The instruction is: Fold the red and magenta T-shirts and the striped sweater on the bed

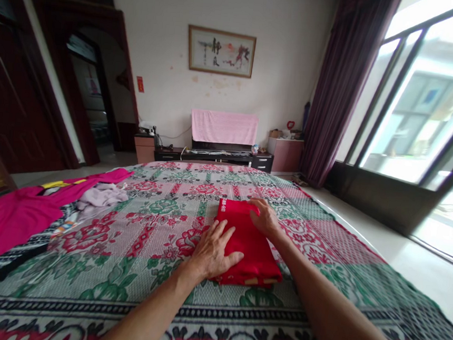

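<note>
A folded red cloth [248,243] lies on the flowered bedspread [146,226] in the middle of the bed. My left hand [213,251] rests flat on the cloth's near left edge, fingers spread and open. My right hand [265,218] lies on the cloth's far right corner, fingers stretched out over it. White lettering shows at the cloth's far left corner.
A magenta garment [12,215] and a crumpled pale lilac cloth [101,197] lie at the bed's left side. Beyond the bed stand a low dark TV unit [215,157] under a pink towel, a doorway at left and large windows at right.
</note>
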Tool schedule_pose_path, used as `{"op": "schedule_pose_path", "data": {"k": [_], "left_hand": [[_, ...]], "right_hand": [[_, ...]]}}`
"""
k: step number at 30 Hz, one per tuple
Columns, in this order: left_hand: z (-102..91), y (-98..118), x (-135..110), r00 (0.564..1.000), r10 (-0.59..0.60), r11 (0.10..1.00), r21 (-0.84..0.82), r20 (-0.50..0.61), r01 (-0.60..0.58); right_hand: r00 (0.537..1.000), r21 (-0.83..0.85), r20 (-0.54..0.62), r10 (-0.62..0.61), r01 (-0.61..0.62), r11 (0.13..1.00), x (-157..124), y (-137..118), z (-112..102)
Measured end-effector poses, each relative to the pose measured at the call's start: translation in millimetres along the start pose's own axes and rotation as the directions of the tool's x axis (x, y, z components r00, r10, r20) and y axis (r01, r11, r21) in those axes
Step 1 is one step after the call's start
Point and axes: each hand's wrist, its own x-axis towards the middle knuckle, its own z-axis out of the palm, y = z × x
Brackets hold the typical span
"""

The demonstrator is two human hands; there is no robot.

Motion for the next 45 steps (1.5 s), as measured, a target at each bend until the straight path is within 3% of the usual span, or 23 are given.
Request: {"op": "schedule_pose_path", "data": {"k": [3, 6, 11, 14, 16, 20, 23, 30, 34, 39, 45], "left_hand": [[-3.8, 1, 2, 0.998, 0.062, 0.998, 0.019, -0.01, -0.062], [-3.8, 1, 3, 0.997, 0.067, 0.998, 0.013, 0.033, -0.067], [1.5, -2, 2, 0.997, 0.053, 0.998, -0.021, 0.062, -0.052], [4.2, -5, 2, 0.997, 0.073, 0.997, -0.036, -0.017, -0.074], [5.8, -9, 4, 0.99, 0.06, 0.997, -0.041, -0.131, -0.066], [8.6, -23, 11, 0.925, -0.147, 0.987, -0.112, -0.35, 0.115], [10.1, -29, 13, 0.896, -0.241, 0.967, -0.174, -0.373, 0.188], [9.0, -27, 10, 0.93, -0.154, 0.986, -0.117, -0.334, 0.122], [9.5, -28, 12, 0.939, -0.154, 0.986, -0.109, -0.308, 0.126], [6.4, -31, 14, 0.926, -0.263, 0.95, -0.241, -0.271, 0.2], [0.0, -28, 15, 0.896, -0.362, 0.909, -0.309, -0.256, 0.279]], "right_hand": [[0.983, 0.114, 0.112, -0.142, 0.13, 0.985, 3, -14, 1], [0.939, 0.14, 0.259, -0.226, 0.195, 0.971, 3, -23, 7], [0.872, 0.057, 0.467, -0.145, 0.134, 0.989, -6, -27, 13], [0.86, 0.06, 0.492, -0.132, 0.117, 0.991, -7, -25, 13], [0.863, 0.083, 0.482, -0.151, 0.126, 0.988, -3, -25, 12], [0.864, 0.069, 0.466, -0.192, 0.18, 0.981, 12, -25, 16], [0.84, 0.05, 0.501, -0.21, 0.214, 0.976, 25, -29, 24], [0.796, -0.025, 0.599, -0.082, 0.121, 0.992, 29, -41, 40], [0.794, -0.026, 0.608, -0.023, 0.05, 0.998, 27, -46, 28], [0.826, 0.099, 0.537, -0.169, 0.137, 0.986, 11, -51, -2], [0.816, 0.099, 0.56, -0.144, 0.106, 0.989, -24, -66, -36]]}}
